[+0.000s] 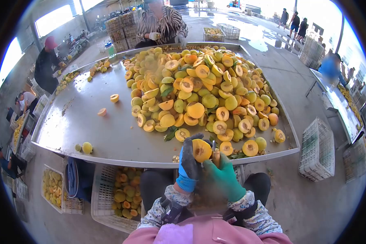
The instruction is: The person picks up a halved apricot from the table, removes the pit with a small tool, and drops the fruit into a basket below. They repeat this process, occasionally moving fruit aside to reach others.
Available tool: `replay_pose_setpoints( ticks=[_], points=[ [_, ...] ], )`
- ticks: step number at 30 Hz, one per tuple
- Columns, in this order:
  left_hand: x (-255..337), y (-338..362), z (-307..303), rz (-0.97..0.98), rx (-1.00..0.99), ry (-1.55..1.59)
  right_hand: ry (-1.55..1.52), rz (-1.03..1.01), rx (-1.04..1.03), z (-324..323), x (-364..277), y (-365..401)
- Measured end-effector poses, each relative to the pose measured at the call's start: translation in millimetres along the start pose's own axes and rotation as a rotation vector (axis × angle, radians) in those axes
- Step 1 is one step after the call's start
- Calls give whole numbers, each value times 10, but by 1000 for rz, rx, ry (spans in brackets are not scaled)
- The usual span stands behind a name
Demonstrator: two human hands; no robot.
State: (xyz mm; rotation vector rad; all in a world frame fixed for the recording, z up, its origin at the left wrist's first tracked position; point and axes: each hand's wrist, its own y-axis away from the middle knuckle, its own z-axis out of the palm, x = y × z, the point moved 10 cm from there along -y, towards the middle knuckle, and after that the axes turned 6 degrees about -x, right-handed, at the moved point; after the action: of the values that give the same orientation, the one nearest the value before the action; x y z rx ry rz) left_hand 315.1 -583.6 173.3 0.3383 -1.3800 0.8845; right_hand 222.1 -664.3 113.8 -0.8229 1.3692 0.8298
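My left hand point(186, 164), in a blue glove with a dark palm, is closed round a halved yellow peach point(201, 150). The cut face of that half is turned up. In my right hand point(227, 179), gloved in green, is a small wooden-handled tool point(216, 157) with a narrow metal end pointing up beside the fruit. Both hands are close together over the near edge of the metal table point(110, 144). Just beyond them lies a large heap of peaches point(195, 110), many cut in half with pits showing. A peach half point(250, 148) rests to the right of my hands.
Below the table at left stand a crate of peaches point(103, 203) and another crate point(53, 166). An upright white crate point(317, 150) is at right. Across the table sits a person point(162, 24) in a striped top; another person point(46, 65) works at the left corner.
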Motion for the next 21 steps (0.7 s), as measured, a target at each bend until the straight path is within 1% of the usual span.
replay_pose_setpoints(
  ticks=[1, 3, 4, 5, 7, 9, 10, 12, 13, 15, 17, 19, 21],
  points=[
    [-39, -56, -21, -8, -2, 11, 7, 9, 6, -35, -47, 25],
    [-218, -127, -127, -85, 44, 233, 854, -352, 41, 92, -659, 179],
    [-145, -151, -145, -6, 24, 24, 861, -336, 39, 105, -654, 160],
    [-206, -159, -176, -19, 23, 34, 875, -348, 65, 123, -672, 148],
    [-265, -157, -234, 32, 4, -8, 894, -345, 84, 182, -709, 120],
    [-456, -141, -331, 13, 14, -47, 1020, -230, 37, 263, -655, 40],
    [-453, -144, -361, 5, 21, -94, 1024, -224, 30, 282, -609, 20],
    [-364, -118, -373, 12, 63, -77, 1109, -447, 141, 354, -723, 68],
    [-292, -114, -390, 23, 98, -64, 1110, -446, 137, 385, -746, 59],
    [-241, -95, -424, 50, 129, -95, 1170, -268, 51, 424, -662, -25],
    [-185, -62, -444, 78, 157, -125, 1201, -247, 46, 460, -640, -39],
    [-65, -18, -475, 170, 201, -133, 1230, -229, 42, 506, -646, -43],
    [-101, 0, -529, 173, 245, -93, 1232, -217, -10, 599, -657, -42]
  ],
)
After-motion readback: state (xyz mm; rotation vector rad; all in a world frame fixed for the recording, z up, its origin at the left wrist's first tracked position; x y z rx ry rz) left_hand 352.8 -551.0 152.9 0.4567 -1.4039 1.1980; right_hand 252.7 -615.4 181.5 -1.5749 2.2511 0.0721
